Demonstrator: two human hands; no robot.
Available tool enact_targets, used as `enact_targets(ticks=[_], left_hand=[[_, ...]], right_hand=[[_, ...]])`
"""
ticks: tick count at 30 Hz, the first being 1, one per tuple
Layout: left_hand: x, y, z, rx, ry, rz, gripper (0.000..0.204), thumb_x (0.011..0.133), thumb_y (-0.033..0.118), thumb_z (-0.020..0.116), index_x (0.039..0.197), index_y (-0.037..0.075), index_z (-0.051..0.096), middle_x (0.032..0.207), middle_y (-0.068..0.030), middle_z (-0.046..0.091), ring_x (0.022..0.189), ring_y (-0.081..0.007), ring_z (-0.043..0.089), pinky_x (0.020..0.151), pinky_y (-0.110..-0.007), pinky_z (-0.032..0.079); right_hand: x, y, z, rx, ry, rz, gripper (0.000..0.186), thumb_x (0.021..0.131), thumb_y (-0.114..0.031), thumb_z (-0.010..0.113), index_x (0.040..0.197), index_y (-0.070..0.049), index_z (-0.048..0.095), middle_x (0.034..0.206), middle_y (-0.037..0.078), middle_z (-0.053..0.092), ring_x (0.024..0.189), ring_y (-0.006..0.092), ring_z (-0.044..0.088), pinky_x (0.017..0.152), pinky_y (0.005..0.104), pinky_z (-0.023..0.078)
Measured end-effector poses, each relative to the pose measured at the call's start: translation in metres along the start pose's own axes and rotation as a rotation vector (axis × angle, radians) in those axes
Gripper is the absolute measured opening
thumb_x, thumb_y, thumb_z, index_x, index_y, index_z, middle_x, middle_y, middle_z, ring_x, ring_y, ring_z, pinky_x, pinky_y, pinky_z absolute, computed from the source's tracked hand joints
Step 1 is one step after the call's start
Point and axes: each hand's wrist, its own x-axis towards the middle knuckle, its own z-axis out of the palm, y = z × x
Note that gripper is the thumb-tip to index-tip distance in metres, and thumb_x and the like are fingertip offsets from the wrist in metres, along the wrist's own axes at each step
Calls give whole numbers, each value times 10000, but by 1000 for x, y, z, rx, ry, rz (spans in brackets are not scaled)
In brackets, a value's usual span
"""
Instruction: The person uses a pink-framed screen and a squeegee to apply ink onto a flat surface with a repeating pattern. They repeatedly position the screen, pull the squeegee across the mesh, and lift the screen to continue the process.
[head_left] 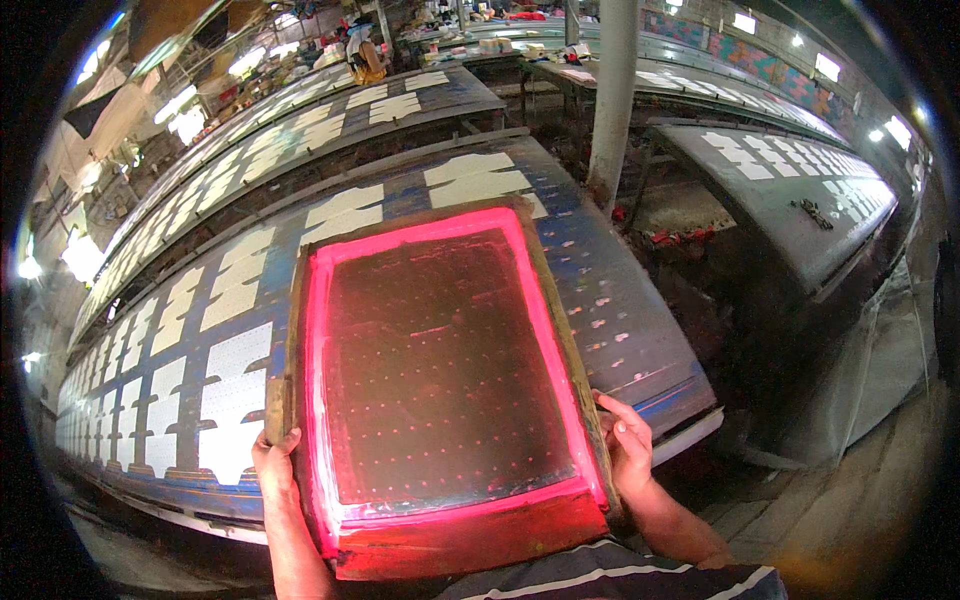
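A large screen-printing frame [440, 360] is held tilted in front of me, over the near edge of a long printing table [660, 370]. Its dark mesh carries rows of small dots, with a bright pink band around it and red ink along the near end. My left hand [275, 458] grips the left wooden side, thumb on top. On the right side, my right hand [628, 448] is closed round the frame's edge, its fingers partly hidden. White cut fabric pieces [238, 390] lie flat in rows on the table; the frame hides part of the tabletop.
Beyond lies another long table [450, 95] with more white pieces. A pale pillar [613, 100] stands past the near table's far end. At right is a dark table [780, 210] with fabric pieces and a small dark object [812, 212]. A person [365, 60] stands far back.
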Motion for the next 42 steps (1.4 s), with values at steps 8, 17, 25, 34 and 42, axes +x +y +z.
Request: enact_targets(ticks=[8,17,25,34,42], left_hand=[[-127,39,121,46,83,12,316,900,-12,829,1208,-25,760,1083,-75,795,938,-189,724,919,-356,563],[-190,69,166,136,107,38,383,927,-18,804,1307,-22,755,1170,-69,791,1011,-211,730,987,-377,553],[-160,19,168,-4,-3,-130,546,966,160,828,1446,-49,671,1325,-165,748,1091,-308,735,1021,-452,599],[-160,7,190,95,-61,-133,600,957,223,851,1453,-61,668,1349,-203,738,1116,-333,729,1040,-466,604],[-161,25,218,132,-119,-78,653,949,279,871,1459,-73,665,1369,-236,728,1139,-356,724,1057,-479,608]], right_hand=[[37,-98,-141,-231,12,-4,585,1087,-382,671,1482,50,688,1571,181,659,1392,292,641,1223,420,446],[54,-144,-192,-235,-78,-42,489,1080,-244,616,1465,43,704,1546,185,674,1424,291,624,1240,432,433],[40,-175,-187,-398,-31,-102,450,1115,-281,665,1423,43,724,1494,181,695,1447,294,611,1257,437,424],[25,-194,-184,-380,13,-154,462,1107,-280,707,1446,34,712,1494,179,681,1431,281,622,1238,423,455],[2,-210,-192,-427,54,-167,407,1079,-182,686,1432,17,718,1512,163,667,1425,262,616,1228,413,456]])
